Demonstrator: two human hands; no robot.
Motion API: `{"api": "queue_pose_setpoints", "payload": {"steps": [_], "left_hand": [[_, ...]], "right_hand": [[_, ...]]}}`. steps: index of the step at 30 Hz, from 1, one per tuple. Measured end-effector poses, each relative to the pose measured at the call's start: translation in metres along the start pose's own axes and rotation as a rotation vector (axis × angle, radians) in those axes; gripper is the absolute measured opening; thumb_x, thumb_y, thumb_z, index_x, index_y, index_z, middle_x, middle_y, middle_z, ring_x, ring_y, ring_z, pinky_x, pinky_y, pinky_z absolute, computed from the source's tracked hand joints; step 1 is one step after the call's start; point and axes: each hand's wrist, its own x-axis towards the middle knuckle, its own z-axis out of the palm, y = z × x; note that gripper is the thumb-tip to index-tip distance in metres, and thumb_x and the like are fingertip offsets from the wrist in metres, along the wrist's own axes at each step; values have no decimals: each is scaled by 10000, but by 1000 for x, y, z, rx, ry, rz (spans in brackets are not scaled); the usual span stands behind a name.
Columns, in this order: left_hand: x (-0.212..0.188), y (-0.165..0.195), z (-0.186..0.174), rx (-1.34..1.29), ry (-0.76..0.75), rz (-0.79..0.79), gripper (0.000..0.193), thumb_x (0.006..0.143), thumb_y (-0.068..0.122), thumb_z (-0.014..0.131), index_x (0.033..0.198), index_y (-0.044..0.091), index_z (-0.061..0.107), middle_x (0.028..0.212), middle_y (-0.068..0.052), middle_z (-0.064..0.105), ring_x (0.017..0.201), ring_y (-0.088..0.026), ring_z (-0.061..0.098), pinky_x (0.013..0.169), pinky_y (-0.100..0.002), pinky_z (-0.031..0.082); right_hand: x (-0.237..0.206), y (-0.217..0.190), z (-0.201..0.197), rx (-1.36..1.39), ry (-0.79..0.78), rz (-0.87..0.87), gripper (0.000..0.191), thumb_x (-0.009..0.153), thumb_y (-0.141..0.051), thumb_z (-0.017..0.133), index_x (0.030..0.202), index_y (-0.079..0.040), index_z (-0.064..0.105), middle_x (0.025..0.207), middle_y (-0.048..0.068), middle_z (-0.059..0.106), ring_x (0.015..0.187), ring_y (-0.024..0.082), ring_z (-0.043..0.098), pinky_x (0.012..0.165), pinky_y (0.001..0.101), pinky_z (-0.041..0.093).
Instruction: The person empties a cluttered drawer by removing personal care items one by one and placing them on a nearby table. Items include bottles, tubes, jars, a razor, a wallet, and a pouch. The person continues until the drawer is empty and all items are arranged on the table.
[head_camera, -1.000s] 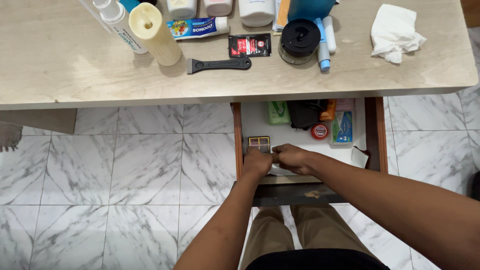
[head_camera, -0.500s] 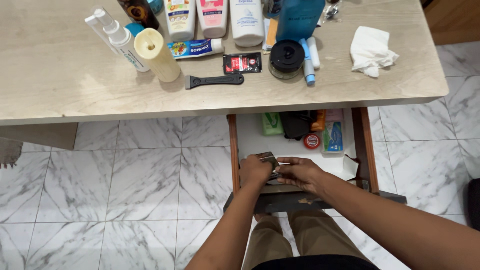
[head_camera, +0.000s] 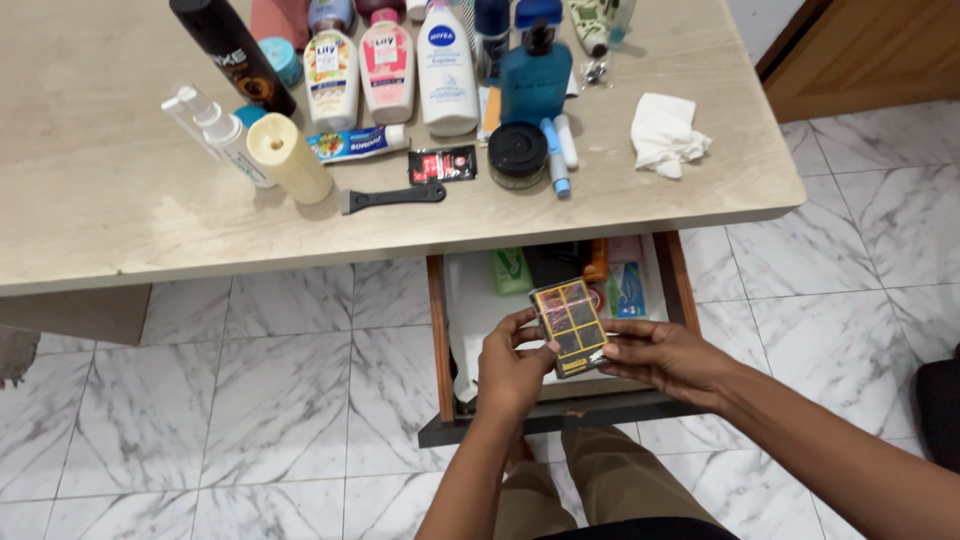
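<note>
Both my hands hold a small flat box (head_camera: 570, 325) with a black face crossed by a yellow grid. My left hand (head_camera: 513, 368) grips its left edge and my right hand (head_camera: 668, 357) supports its right and lower side. The box is lifted above the open wooden drawer (head_camera: 437, 330) under the table edge. Inside the drawer lie a green packet (head_camera: 510, 270), a dark item, an orange tube (head_camera: 597, 262) and a blue-and-pink pack (head_camera: 627, 277).
The beige tabletop (head_camera: 110, 200) carries several bottles, a cream cylinder (head_camera: 288, 157), a white spray bottle (head_camera: 215, 130), a blue bottle (head_camera: 535, 85), a black round jar (head_camera: 517, 153), a black-handled tool (head_camera: 392, 197), a red sachet (head_camera: 442, 164) and a crumpled tissue (head_camera: 665, 133). White marble floor lies below, with a wooden door at the top right.
My hands have lifted the gridded box out of the drawer and tilted its face up. The view has moved closer and shifted towards the table.
</note>
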Motion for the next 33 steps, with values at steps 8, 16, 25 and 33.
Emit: {"api": "queue_pose_setpoints", "payload": {"steps": [8,16,25,33], "left_hand": [[44,74,47,14,-82,285,535,847,23,703,1370,-17,595,1036,-133,729,819,-157,705,678,-287,607],[150,144,93,336,64,578,380,816,222,665,1069,-42,767,958,-247,787,858,-330,770,814,-385,586],[192,153,141,522,-29,328,443,791,312,683,965,-94,715,1074,-270,702,987,-389,736,857,-446,574],[199,151,164,526,-64,389,498,807,342,689,1047,-94,699,1226,-293,649,1079,-405,678,939,-451,538]], "right_hand": [[-21,-93,-24,-102,8,-176,480,898,-132,691,1359,-12,641,1142,57,719,1005,149,669,943,309,530],[35,-195,-40,-29,83,-257,349,957,-127,650,1282,-2,633,1128,53,686,1036,144,657,985,286,555],[89,-230,-80,41,240,-164,225,963,-56,620,1161,51,631,1098,146,687,1000,243,703,925,327,567],[69,-243,-92,-11,259,-180,245,956,-88,656,1170,31,664,1082,129,697,961,206,699,871,299,591]]}}
